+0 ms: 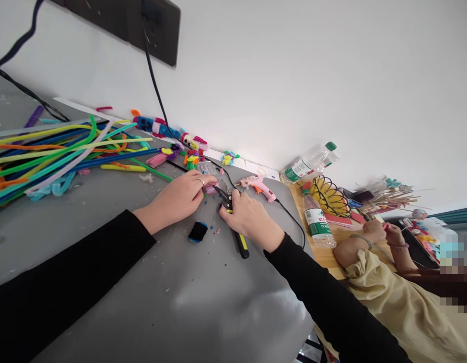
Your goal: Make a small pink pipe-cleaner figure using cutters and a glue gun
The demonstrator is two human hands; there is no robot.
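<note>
Gray tabletop [173, 292] is littered. Pliers [241, 246] are gripped by the right hand [249, 216], pink fuzz [210, 190] by the left hand [181, 195].

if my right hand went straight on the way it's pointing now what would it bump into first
Most likely your left hand, just ahead beside a small pink piece. The pliers in your right hand point that way too. Depth is hard to judge from this single view.

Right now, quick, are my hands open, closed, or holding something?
Left hand: fingertips at the small pink piece; whether it grips cannot be told.
Right hand: closed around the yellow-and-black pliers.
</note>
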